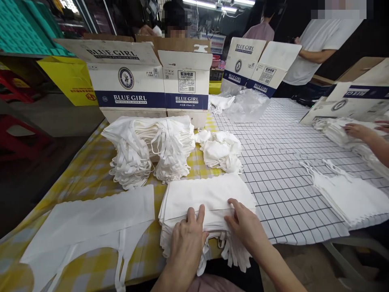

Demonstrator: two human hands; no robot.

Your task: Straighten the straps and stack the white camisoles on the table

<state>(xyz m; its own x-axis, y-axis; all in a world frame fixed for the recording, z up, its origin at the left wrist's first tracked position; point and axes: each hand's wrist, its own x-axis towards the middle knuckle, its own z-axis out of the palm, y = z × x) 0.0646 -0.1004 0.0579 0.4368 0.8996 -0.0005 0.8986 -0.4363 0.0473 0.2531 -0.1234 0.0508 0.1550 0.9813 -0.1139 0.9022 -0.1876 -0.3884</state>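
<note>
A stack of folded white strappy tops [209, 190] lies right in front of me, with straps dangling over the table's near edge. My left hand [188, 237] rests on the front of the stack, fingers extended and apart. On the stack's right part, my right hand [244, 221] touches the top layer with its index finger, the thumb held apart from it. To the left a single white strappy top [97, 223] lies spread out, straps toward me. Behind the stack stand a taller pile of white strappy tops [148, 142] and a crumpled heap of white cloth [220, 150].
A beer carton [130, 81] stands behind the piles, another carton [243, 61] farther back beside clear plastic [249, 105]. Yellow checked cloth [82, 162] and white grid cloth [273, 158] cover the table. At right, a co-worker's hand [358, 132] touches white garments near another stack [349, 194].
</note>
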